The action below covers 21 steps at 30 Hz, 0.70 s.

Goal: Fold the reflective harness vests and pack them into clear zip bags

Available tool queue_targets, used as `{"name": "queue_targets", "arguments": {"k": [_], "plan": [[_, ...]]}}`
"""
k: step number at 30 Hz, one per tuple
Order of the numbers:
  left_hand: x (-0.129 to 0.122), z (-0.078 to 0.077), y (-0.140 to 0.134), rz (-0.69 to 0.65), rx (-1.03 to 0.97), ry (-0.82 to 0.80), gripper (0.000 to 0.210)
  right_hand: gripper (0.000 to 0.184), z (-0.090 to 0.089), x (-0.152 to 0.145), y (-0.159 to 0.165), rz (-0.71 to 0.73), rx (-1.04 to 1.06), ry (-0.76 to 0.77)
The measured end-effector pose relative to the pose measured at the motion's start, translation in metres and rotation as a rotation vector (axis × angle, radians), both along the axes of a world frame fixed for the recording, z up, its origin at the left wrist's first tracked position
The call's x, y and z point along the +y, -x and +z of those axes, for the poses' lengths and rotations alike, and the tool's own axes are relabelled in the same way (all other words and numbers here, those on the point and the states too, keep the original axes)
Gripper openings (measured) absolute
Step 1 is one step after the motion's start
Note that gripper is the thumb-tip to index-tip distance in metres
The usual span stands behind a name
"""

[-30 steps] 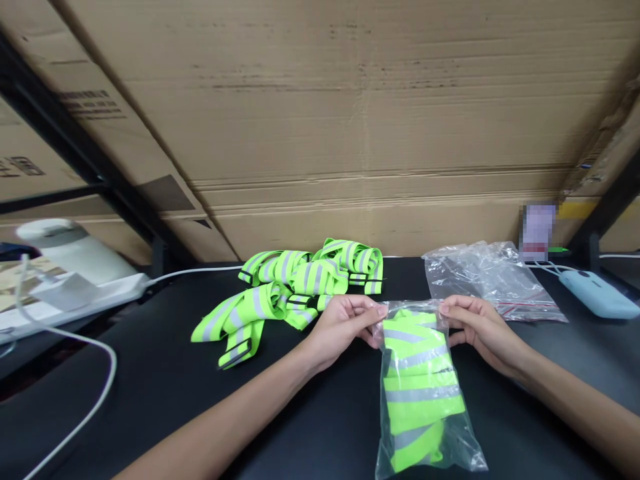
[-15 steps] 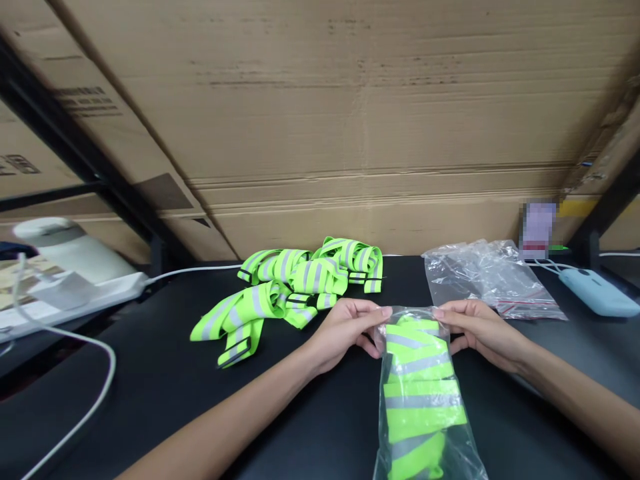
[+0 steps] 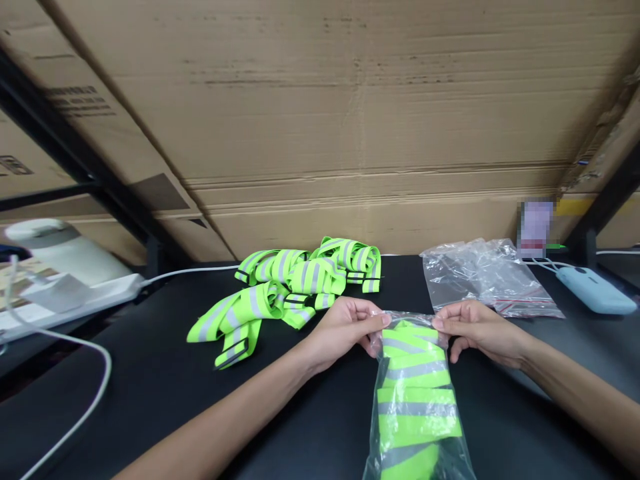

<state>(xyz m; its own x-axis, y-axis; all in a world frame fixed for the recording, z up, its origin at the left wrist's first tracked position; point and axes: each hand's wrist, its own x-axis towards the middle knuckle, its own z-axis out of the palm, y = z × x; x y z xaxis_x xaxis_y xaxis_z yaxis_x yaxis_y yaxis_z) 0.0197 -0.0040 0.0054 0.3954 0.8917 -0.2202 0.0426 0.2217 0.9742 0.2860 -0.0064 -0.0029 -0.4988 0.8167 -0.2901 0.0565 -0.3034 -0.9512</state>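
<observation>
A clear plastic bag [image 3: 373, 427] lies in front of me with a folded neon green reflective strap [image 3: 417, 420] inside it, its grey stripes showing through. My left hand [image 3: 353, 328] pinches the bag's top edge at the left corner between thumb and fingers. At the right corner, my right hand [image 3: 475, 330] pinches the same edge. The lower end of the bag runs out of the frame. Left of the bag, several more green reflective straps [image 3: 260, 300] with black buckles or loops lie in loose coils.
Empty clear bags [image 3: 480, 277] with a red seal line lie behind my right hand. A light blue device [image 3: 595, 290] with white cables sits at the far right. On the left are a white power strip [image 3: 120, 288], a bottle [image 3: 75, 250] and a cable. Cardboard [image 3: 360, 120] walls the back.
The strap inside the bag sits slightly lower, away from the top edge. Both hands keep their pinch on the bag, and the view has shifted slightly.
</observation>
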Motion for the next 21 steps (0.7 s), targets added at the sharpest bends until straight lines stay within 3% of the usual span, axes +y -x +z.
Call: {"name": "queue_targets", "arguments": {"k": [6, 10, 21], "plan": [[-0.0037, 0.0033, -0.0037, -0.011, -0.011, -0.084, 0.038, 0.034, 0.0062, -0.0028, 0.0055, -0.008, -0.016, -0.005], [-0.0063, 0.0056, -0.0066, -0.023, -0.041, -0.080, 0.038, 0.037, 0.0077, -0.0059, 0.0075, 0.044, -0.020, -0.027], [-0.0050, 0.0029, -0.0047, -0.029, -0.043, -0.057, 0.039, 0.033, 0.0083, -0.0091, 0.0107, -0.007, -0.044, -0.164]]}}
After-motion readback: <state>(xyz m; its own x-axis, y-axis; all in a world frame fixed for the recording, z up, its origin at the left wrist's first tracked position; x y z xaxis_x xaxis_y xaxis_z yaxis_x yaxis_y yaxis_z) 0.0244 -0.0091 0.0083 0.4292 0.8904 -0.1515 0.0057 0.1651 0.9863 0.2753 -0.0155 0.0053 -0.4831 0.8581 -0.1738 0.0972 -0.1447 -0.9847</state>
